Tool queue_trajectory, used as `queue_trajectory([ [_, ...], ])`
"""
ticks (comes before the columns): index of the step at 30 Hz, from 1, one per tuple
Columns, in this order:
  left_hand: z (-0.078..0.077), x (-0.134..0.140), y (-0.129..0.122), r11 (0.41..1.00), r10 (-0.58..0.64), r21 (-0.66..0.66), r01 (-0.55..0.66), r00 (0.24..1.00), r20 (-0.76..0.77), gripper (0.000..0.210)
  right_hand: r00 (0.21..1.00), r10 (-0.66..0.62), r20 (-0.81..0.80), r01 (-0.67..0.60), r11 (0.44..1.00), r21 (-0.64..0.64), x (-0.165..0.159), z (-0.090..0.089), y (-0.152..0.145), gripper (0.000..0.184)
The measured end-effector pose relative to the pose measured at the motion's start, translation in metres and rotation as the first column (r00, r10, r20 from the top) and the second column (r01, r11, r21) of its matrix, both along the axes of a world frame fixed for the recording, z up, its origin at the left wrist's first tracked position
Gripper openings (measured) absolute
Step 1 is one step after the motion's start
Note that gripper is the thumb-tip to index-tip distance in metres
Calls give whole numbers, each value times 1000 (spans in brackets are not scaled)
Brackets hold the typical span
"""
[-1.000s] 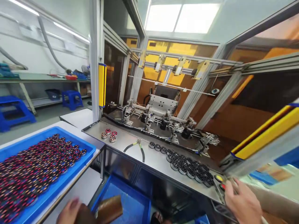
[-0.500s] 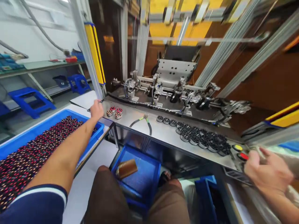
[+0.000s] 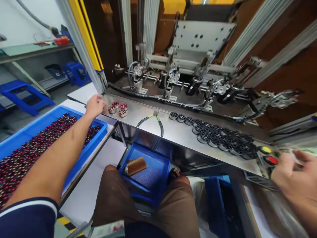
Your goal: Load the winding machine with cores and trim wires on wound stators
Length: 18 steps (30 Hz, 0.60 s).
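My left hand (image 3: 95, 106) is at the left end of a metal ledge (image 3: 133, 115), its fingers loosely bent and apart, with nothing visible in them. Just right of it stand several small round wound-coil parts (image 3: 122, 112) with copper and red tops. My right hand (image 3: 294, 175) is at the far right, beside a button box with a yellow button (image 3: 266, 150) and a red button (image 3: 271, 160). Its fingers are curled around something pale that I cannot make out. Green-and-black-handled pliers (image 3: 160, 125) lie spread on the ledge. Rows of black ring-shaped parts (image 3: 218, 135) fill its right side.
A blue tray (image 3: 105, 128) full of coil parts stands at the left. Behind the ledge is a machine bed with metal fixtures (image 3: 173, 77). Below, a blue crate (image 3: 153, 172) holds a brown roll (image 3: 136, 166). Another blue bin (image 3: 215, 198) stands lower right.
The view has tilted down and closer. My left hand's fingers have loosened at the ledge end. My right hand stays beside the buttons. The parts and pliers keep their places.
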<state>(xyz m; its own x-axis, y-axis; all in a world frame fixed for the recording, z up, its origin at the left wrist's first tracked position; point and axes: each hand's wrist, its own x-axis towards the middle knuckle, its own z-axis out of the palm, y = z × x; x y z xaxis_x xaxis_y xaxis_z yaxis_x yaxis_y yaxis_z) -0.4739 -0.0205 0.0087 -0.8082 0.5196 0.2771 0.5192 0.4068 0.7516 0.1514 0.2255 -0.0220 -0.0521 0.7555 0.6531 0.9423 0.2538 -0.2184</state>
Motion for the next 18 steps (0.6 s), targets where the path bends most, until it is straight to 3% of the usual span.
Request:
queue_trajectory([
  [4, 9, 9, -15, 978, -205, -8, 209, 965, 161, 64, 995, -57, -77, 51, 996, -69, -12, 16, -6, 66],
  [7, 12, 21, -17, 967, -252, 14, 255, 947, 201, 50, 992, -4, -129, -2, 999, -49, -18, 21, -11, 60],
  [10, 14, 36, -15, 970, -244, 56, 237, 946, 213, 34, 984, 53, -170, -49, 998, 29, -21, 26, -18, 48],
  [14, 24, 55, -19, 970, -195, 185, 160, 962, 190, 34, 965, 157, -209, -123, 978, 168, -23, 39, -29, 26],
  [18, 40, 64, -30, 928, -79, 373, 5, 980, 183, 37, 936, 258, -239, -176, 932, 318, -24, 54, -37, 21],
])
